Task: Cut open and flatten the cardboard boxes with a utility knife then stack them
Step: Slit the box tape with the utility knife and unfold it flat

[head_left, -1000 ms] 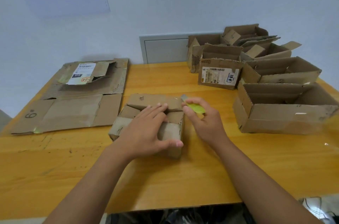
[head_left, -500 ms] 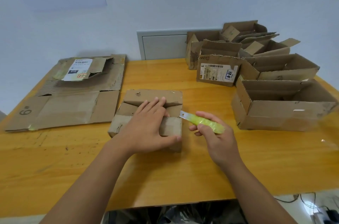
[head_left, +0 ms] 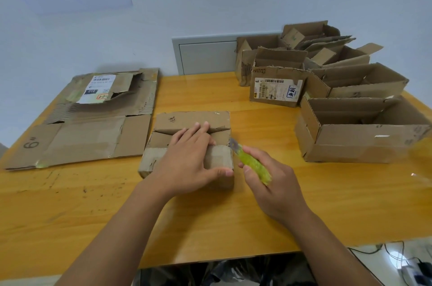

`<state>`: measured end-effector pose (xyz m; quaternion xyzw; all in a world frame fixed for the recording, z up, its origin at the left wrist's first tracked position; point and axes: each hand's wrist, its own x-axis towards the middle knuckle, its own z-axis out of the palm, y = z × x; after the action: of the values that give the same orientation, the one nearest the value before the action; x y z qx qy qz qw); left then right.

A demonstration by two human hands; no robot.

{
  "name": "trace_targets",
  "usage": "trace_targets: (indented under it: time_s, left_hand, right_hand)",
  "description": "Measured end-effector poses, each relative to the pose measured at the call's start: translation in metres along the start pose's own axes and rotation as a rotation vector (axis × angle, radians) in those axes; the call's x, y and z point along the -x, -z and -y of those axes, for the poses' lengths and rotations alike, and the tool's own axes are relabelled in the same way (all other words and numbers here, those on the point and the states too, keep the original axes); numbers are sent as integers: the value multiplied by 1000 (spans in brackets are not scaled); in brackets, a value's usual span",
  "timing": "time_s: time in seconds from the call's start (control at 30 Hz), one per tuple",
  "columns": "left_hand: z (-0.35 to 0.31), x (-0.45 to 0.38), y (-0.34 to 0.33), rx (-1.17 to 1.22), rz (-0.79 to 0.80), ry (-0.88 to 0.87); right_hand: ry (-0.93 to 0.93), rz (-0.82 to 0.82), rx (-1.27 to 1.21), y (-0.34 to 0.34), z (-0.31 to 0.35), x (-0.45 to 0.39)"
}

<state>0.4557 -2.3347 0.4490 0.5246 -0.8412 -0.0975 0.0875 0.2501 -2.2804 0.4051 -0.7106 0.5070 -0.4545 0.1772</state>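
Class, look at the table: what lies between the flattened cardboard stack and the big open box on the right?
In the head view, the small cardboard box under the left hand, and the utility knife.

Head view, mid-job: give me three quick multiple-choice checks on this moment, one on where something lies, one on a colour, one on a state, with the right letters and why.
1. Where does the flattened cardboard lie relative to the small box under the left hand?
A. To its left on the table
B. To its right
C. On top of it

2. What colour is the handle of the utility knife?
A. Red
B. Yellow-green
C. Black

3. What is the right hand doing?
A. Lying flat on the table
B. Lifting an open box
C. Holding the knife, blade out by the small box's right edge

Answers:
1. A, the flat sheets lie at the table's left side.
2. B, the handle in the grip is bright yellow-green.
3. C, the fingers curl round the handle and the metal blade points at the box.
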Motion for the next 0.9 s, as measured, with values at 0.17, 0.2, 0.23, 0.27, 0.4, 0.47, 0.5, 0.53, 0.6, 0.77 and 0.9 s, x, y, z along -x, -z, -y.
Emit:
trace_targets:
  time_s: [0.17, 0.2, 0.23, 0.27, 0.4, 0.47, 0.5, 0.53, 0.6, 0.77, 0.9]
  left_hand:
    - [-2, 0, 1, -4, 8, 17]
    - [-2, 0, 1, -10, 10, 18]
    - [-2, 0, 1, -16, 8, 16]
    - [-2, 0, 1, -20, 4, 12]
    - [0, 0, 0, -26, 2, -1]
    - [-1, 0, 0, -31, -3, -3]
    - [-1, 0, 0, -39, 0, -2]
    - [-1, 0, 1, -48, 5, 1]
    - [-2, 0, 1, -55, 9, 4]
    - [-3, 0, 2, -53, 16, 10]
    - [-3, -1, 2, -66, 15, 11]
  right_hand:
    - [0, 3, 2, 3, 0, 3]
    - [-21, 12, -23, 4, 1, 4]
    - [-48, 17, -62, 4, 2, 4]
    - [-71, 15, -103, 5, 4, 4]
    - [-117, -75, -216, 7, 7, -1]
    - [-170, -67, -259, 5, 6, -6]
    - [-191, -39, -264, 4, 5, -7]
    - [-203, -4, -257, 2, 3, -8]
    - [-208, 35, -234, 0, 2, -6]
    - [-192, 22, -248, 1, 2, -1]
    - [-201, -16, -267, 3, 3, -1]
